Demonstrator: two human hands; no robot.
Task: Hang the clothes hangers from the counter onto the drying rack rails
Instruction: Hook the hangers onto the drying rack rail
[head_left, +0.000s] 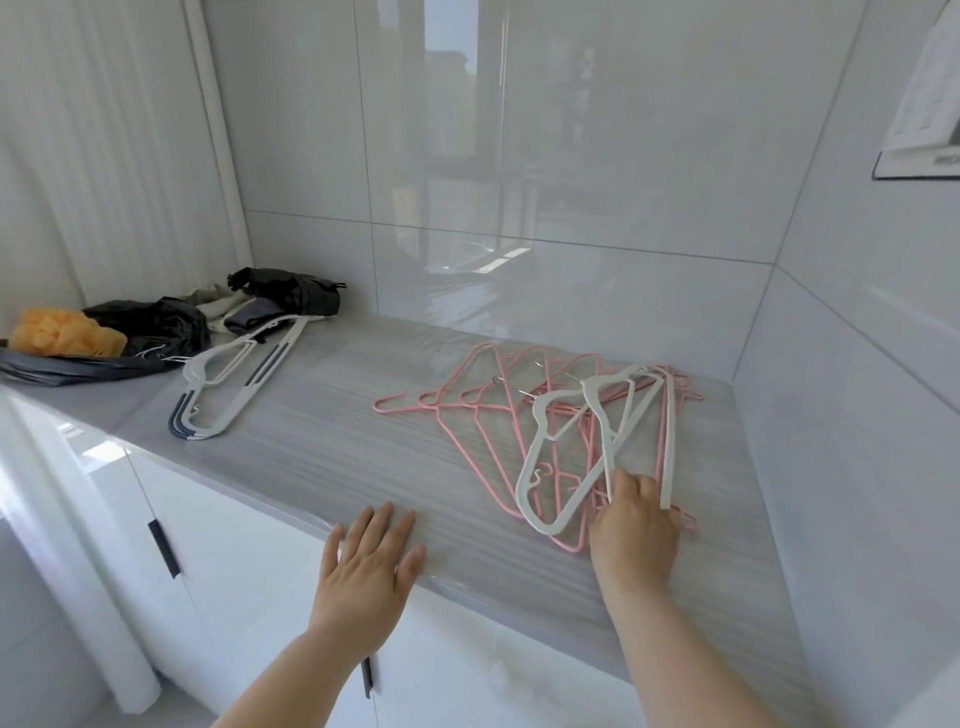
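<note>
On the grey striped table (322, 441), a heap of thin pink hangers (467, 415) lies under broad white plastic hangers (545, 467). The right hand (636, 525) grips one white hanger's end, and the left hand (371, 566) rests spread flat at the table edge. Far left lie white-and-navy hangers (228, 384), crumpled black plastic bags (156, 327) and an orange bundle (62, 332).

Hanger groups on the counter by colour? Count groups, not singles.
white-and-grey hangers, stacked at the left: 1
pink hangers, a heap at the right: 1
white hangers, on the pink heap, gripped by the right hand: 1
Total: 3 groups. Singles overlap too much to count.
</note>
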